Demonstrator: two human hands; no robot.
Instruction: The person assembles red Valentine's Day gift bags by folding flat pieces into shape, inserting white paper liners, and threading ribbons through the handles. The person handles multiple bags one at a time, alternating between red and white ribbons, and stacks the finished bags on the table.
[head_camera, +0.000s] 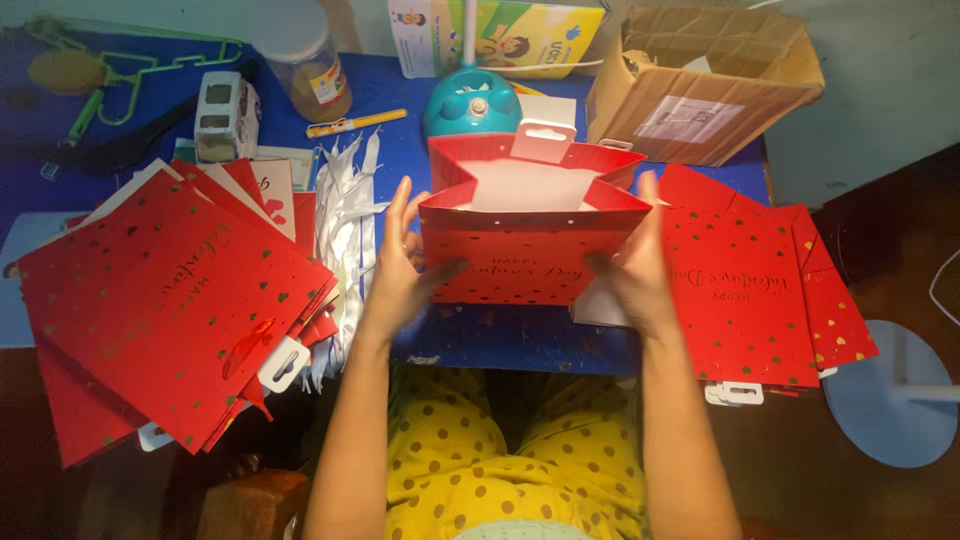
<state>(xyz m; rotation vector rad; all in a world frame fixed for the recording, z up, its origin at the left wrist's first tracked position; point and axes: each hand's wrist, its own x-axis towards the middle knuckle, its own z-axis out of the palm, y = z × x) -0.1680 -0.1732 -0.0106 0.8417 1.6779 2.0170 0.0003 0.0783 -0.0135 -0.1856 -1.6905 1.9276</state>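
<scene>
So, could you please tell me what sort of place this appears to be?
Probably a home worktable used for assembling gift bags. Both hands hold an opened red gift bag over a blue table, with stacks of flat red bags, white ribbons and a cardboard box around.

Red paper gift bag, opened out and standing upright between two hands.

The red gift bag (520, 255) is glossy red paper scattered with small gold hearts and gold lettering across its front face. It stands with its mouth open upward, showing a pale, whitish inside; the side gussets are creased inward, so the opening has a pinched, star-like outline. A white hang tab sticks up from the back rim. The bag sits on the blue table near its front edge, roughly at the middle. The left hand (400, 265) presses its left side, thumb on the front face, and the right hand (635, 265) grips its right side likewise.
</scene>
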